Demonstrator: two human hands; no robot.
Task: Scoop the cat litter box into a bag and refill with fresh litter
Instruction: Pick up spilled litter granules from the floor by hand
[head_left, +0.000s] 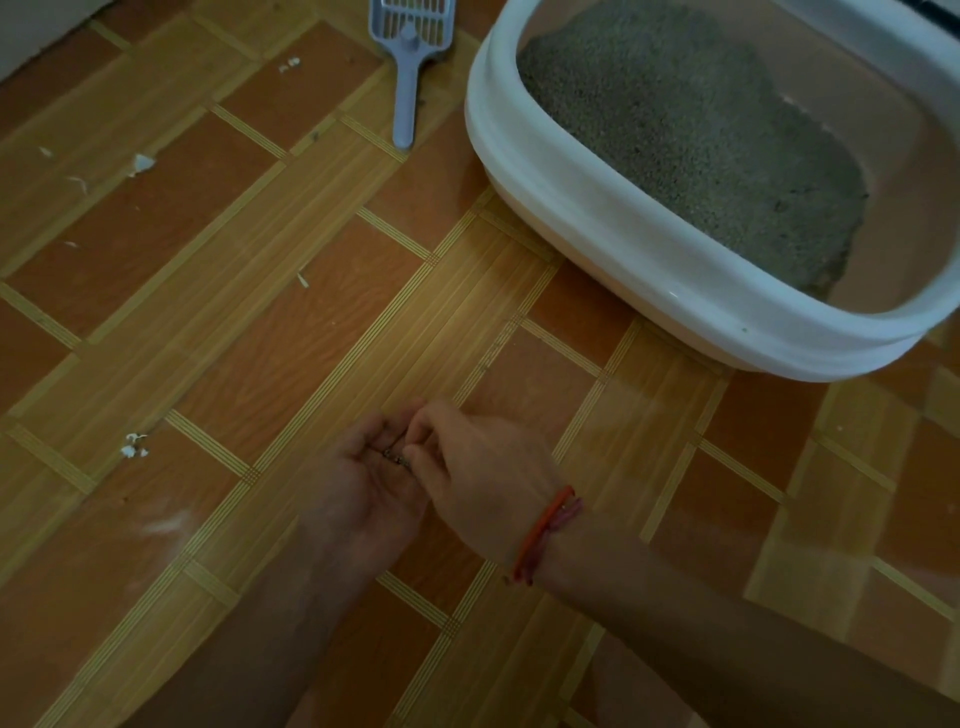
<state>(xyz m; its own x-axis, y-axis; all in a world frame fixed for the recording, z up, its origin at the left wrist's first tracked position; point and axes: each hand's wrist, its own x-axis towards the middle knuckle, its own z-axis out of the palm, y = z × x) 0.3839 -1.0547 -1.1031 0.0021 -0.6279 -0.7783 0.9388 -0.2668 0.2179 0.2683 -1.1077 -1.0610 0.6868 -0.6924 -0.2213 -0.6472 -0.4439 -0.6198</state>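
1. White scraps (141, 163), strewn toward the left edge of the floor (260, 322): easy to overlook, and easy to drag about under a knee or forearm and so mix with stray litter.
2. Left grip (363, 467), low over the floor's near edge: turned palm up, loosely cupped, fingers relaxed, cradling a few dark bits (396, 456) in the hollow without clamping them. Risk of tipping them back onto the floor with any roll of the wrist.
3. Scoop (408, 78), lying untouched at the floor's far edge, just beside the box and well apart from both grips. Risk of slow fingertip picking, with grains missed for want of the proper tool.
4. Right grip (478, 462), touching the left: thumb and forefinger drawn to a pinch on the dark bits, other fingers curled. Risk of dropping so small a load in transit, or of crushing it to dust. Impossible to tell what the bits are.
5. Litter box (571, 228), at the floor's far right corner, with grey litter (675, 130) heaped toward its far left and bare pink bottom to the right. No bag in view, hence nowhere proper to put the bits. Risk of tossing them back into the box, or of knocking grains over the white rim on a reach.
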